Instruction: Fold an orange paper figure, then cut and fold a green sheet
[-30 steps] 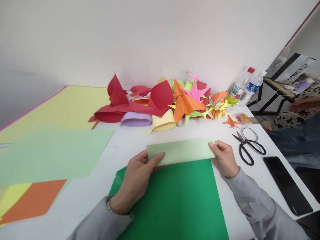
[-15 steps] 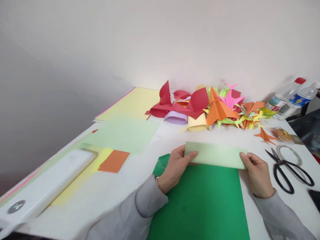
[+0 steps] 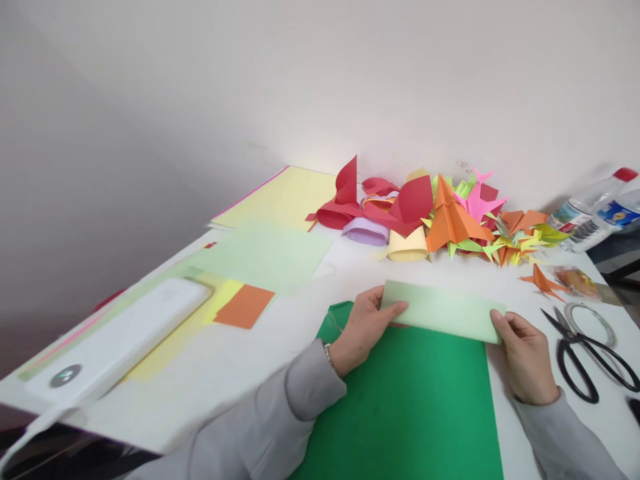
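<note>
A pale green strip of paper is stretched between both hands, just above the table. My left hand pinches its left end, thumb on top and fingers underneath. At the strip's right end, my right hand grips the corner between thumb and fingers. Below the strip lies a large dark green sheet, with a crumpled green corner near my left wrist. Black-handled scissors lie open to the right of my right hand, partly over a roll of clear tape.
Folded paper planes and red paper shapes are heaped against the wall. Two plastic bottles stand at the far right. Leftward are a light green sheet, an orange sheet and a long white device with a cable.
My view has swung left, bringing the white device into sight and shifting everything rightward in the picture. Both hands keep their hold on the pale green strip.
</note>
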A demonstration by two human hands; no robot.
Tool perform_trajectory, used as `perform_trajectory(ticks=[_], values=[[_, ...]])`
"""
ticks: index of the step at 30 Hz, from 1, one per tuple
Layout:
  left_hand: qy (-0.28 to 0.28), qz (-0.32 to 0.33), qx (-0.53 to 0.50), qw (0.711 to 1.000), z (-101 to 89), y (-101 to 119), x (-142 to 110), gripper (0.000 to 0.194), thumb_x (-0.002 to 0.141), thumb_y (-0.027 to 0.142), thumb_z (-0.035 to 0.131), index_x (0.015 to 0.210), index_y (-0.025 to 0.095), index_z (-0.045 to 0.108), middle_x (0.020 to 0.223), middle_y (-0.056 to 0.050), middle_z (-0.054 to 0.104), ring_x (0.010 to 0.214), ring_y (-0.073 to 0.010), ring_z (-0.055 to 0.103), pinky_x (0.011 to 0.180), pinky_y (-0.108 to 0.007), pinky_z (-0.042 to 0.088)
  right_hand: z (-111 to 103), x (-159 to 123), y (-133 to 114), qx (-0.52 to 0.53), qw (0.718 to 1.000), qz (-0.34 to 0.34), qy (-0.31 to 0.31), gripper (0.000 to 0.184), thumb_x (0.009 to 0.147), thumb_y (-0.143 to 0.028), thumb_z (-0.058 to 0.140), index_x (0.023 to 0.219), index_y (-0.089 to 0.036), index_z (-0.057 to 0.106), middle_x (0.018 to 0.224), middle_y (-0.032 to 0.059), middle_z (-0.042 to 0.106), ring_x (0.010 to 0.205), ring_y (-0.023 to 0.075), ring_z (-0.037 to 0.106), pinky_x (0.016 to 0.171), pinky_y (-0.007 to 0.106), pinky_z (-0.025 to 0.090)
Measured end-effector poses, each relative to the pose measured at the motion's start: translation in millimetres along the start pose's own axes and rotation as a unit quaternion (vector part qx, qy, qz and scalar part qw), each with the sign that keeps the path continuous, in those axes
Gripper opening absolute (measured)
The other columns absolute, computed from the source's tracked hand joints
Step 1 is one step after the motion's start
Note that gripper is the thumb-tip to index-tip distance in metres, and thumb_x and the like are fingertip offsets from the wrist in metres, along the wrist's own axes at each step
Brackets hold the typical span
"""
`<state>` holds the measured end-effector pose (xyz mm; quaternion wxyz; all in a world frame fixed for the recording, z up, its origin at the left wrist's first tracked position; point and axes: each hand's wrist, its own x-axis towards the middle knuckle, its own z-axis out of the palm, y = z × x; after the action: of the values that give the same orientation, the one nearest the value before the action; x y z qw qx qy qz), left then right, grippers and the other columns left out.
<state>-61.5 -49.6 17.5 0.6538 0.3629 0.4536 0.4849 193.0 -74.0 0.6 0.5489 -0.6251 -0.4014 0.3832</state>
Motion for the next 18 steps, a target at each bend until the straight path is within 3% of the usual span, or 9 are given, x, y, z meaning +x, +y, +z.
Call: perform_trajectory(ticks=[18], values=[[0.013,0.007,0.012,1.0,-1.5,-2.4,1.6,0.039,0.063,0.036,0.079,0.094,0.013,0.072,0.089,-0.006,0.074,0.076,-0.0199,0.065,0.066,-0.032,0.054,1.9,0.8,0.0,-0.023,0.999,-0.028,-0.007,0.034,0.069,-0.048,0.076,0.066,-0.016,0.064,0.061,-0.0015,0.057,0.057,0.0118,0.046,0.052,0.024,0.039]])
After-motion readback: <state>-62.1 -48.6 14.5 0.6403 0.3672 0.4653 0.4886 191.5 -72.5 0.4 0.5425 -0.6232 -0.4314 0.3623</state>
